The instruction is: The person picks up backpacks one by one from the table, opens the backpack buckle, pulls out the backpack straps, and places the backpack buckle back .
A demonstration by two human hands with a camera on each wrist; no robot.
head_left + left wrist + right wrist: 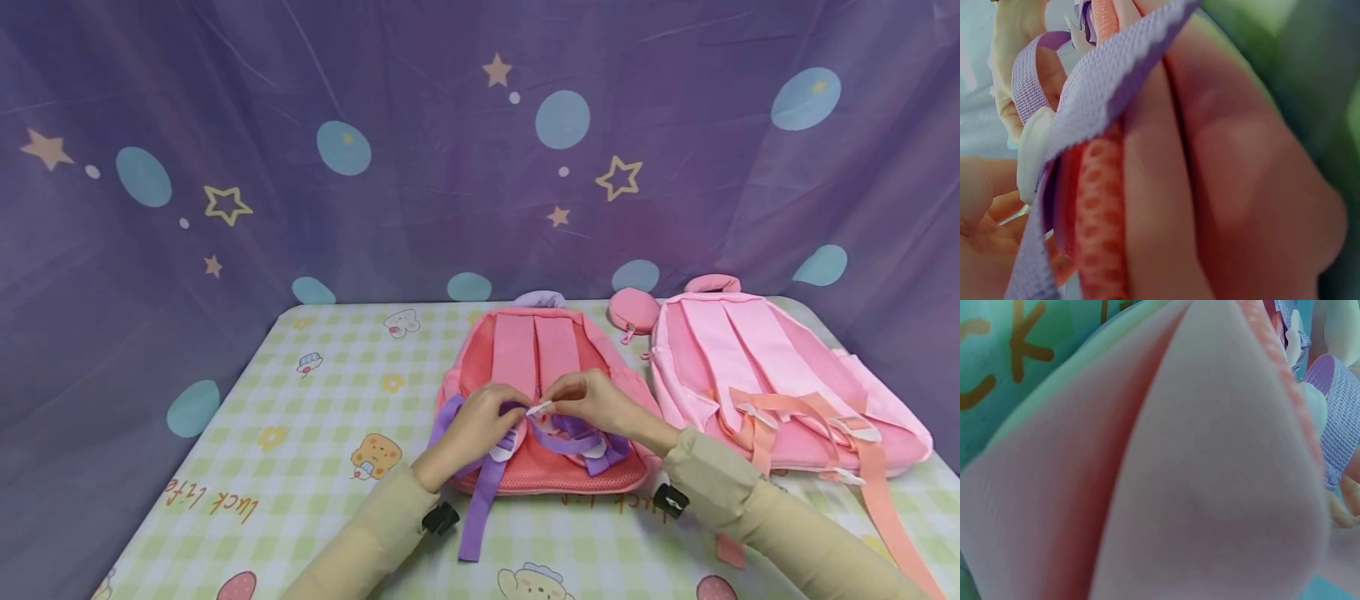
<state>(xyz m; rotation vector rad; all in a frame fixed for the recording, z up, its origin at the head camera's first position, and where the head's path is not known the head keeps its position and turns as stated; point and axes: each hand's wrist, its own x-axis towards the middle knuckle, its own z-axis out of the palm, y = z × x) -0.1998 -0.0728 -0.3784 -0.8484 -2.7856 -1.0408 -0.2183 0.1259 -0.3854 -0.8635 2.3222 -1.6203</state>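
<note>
A coral-pink backpack (pixel 551 479) lies on the table with its shoulder straps facing up. Above its lower back panel, my left hand (pixel 480 423) and right hand (pixel 596 402) meet at a small white buckle (pixel 538 409), which their fingertips pinch from either side. Purple webbing (pixel 566 443) loops from the buckle toward the right strap's white adjuster (pixel 595 451). Another purple strap end (pixel 480 508) hangs over the bag's front edge, under my left wrist. Whether the buckle halves are joined is hidden by the fingers. In the left wrist view, purple webbing (pixel 1110 81) crosses the bag's edge.
To the right lies a light-pink backpack (pixel 765 367) with orange straps (pixel 873 479) trailing over the table's front. A round pink pouch (pixel 634 311) sits between the bags at the back. A green checked cloth (pixel 322 425) covers the table; a purple curtain (pixel 450 208) hangs behind.
</note>
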